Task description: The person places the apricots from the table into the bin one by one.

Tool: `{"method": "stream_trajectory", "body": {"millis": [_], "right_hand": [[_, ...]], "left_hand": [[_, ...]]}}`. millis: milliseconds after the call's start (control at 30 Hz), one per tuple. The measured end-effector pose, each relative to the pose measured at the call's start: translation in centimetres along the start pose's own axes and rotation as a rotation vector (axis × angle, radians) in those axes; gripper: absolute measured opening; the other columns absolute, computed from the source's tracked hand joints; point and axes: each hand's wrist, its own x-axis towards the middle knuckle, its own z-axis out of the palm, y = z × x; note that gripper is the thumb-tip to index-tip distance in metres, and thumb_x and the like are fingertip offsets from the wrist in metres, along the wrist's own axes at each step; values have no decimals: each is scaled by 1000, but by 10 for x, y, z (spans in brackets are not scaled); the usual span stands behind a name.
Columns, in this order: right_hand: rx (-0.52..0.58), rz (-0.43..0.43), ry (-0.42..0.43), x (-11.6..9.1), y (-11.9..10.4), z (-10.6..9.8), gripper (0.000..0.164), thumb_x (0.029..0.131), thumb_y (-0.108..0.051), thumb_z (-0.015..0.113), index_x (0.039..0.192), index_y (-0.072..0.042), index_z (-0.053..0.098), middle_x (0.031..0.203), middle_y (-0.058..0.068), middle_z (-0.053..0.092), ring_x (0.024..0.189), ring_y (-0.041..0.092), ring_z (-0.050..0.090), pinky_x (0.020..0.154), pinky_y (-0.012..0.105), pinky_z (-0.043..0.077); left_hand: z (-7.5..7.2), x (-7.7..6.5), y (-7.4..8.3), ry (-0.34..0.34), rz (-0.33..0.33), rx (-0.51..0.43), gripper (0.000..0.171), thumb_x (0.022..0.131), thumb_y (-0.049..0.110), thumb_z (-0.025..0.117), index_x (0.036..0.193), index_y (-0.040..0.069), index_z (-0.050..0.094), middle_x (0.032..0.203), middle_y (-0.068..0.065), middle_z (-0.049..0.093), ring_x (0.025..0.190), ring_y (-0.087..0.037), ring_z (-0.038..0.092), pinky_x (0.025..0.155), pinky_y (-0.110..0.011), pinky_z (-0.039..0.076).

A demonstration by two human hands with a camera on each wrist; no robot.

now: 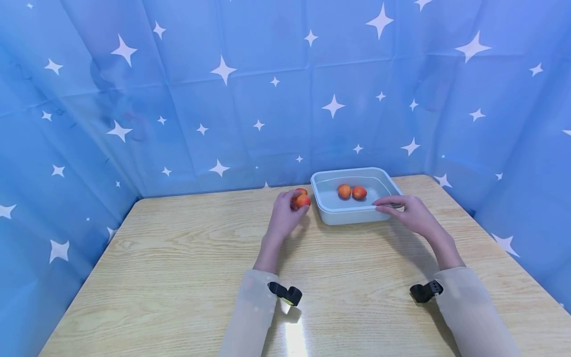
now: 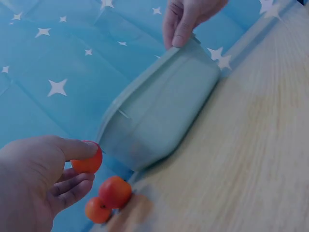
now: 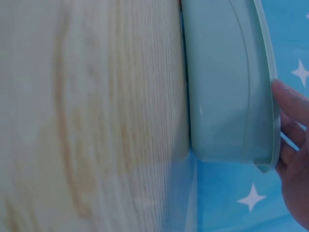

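Observation:
My left hand point(image 1: 284, 214) pinches a round red-orange fruit point(image 2: 89, 161) between thumb and fingers, just left of a pale blue plastic box point(image 1: 352, 217). Two more such fruits rest together on the table below that hand, a redder one point(image 2: 115, 192) and a smaller-looking one point(image 2: 98, 210); in the head view the hand partly covers them. Inside the box lie two fruits side by side, one more orange point(image 1: 344, 191) and one redder point(image 1: 359, 193). With thumb and fingers, my right hand point(image 1: 412, 215) grips the box's rim at its near right corner.
The box stands near the back edge of a light wood-grain table point(image 1: 178, 267). Behind it and along both sides hangs a blue curtain point(image 1: 276, 114) with white stars. A black strapped device point(image 1: 285, 293) sits at each sleeve cuff.

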Motion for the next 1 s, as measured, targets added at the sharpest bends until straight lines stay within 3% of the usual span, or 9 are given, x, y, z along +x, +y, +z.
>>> {"method": "stream_trajectory", "body": {"millis": [233, 500, 667, 1000], "right_hand": [[-7, -11, 13, -1, 1, 0, 24, 99, -27, 68, 115, -11, 77, 108, 9, 75, 92, 23, 57, 70, 28, 38], [-4, -11, 12, 0, 1, 0, 25, 99, -27, 68, 115, -11, 77, 109, 9, 75, 91, 24, 56, 69, 28, 40], [-5, -8, 8, 0, 1, 0, 25, 99, -27, 67, 116, -10, 77, 109, 10, 74, 93, 25, 57, 70, 28, 40], [-8, -27, 25, 1, 2, 2, 24, 98, -26, 69, 114, -11, 77, 107, 9, 75, 92, 22, 58, 69, 27, 41]], "left_hand": [[-4, 2, 12, 39, 40, -96, 41, 92, 8, 75, 130, 1, 63, 114, -13, 56, 87, -19, 60, 76, -23, 54], [-3, 2, 32, 64, 128, -139, 40, 90, 10, 78, 127, 2, 65, 111, -13, 58, 85, -18, 63, 74, -22, 55], [-1, 0, 43, 53, 147, -166, 40, 90, 11, 78, 127, 4, 66, 114, -13, 58, 86, -18, 63, 74, -22, 55], [9, -1, 51, 18, 187, -134, 41, 91, 10, 77, 129, 3, 66, 117, -14, 58, 82, -16, 64, 74, -18, 55]]}}
